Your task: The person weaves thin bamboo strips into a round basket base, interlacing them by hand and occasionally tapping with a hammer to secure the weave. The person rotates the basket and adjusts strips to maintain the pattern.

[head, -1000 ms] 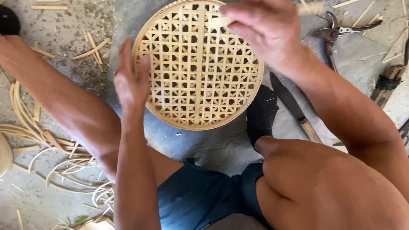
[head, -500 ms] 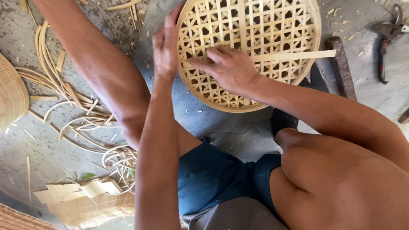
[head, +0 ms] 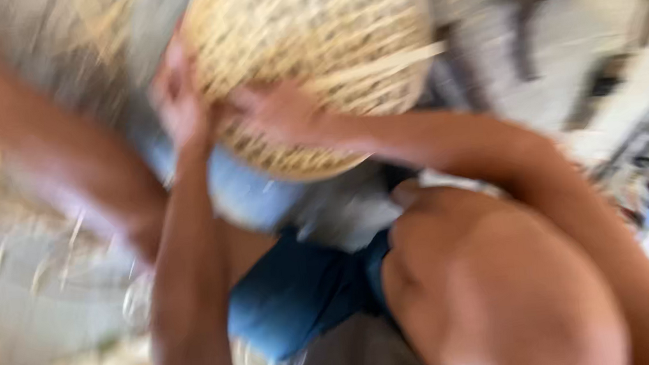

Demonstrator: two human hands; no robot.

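since half a second ago, view swung, all blurred; tray [head: 314, 58] sits higher in frame. tray: round, pale open lattice, rim whole, over knees above floor. strip [head: 377, 64] lies across it, weaving seemingly unfinished. left hand [head: 180, 97] at left rim, right hand [head: 275, 112] on face; grips cannot be told. shorts [head: 295, 295] below.

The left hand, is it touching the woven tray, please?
Touching: the blurred head view shows the left hand pressed against the rim of the woven tray.
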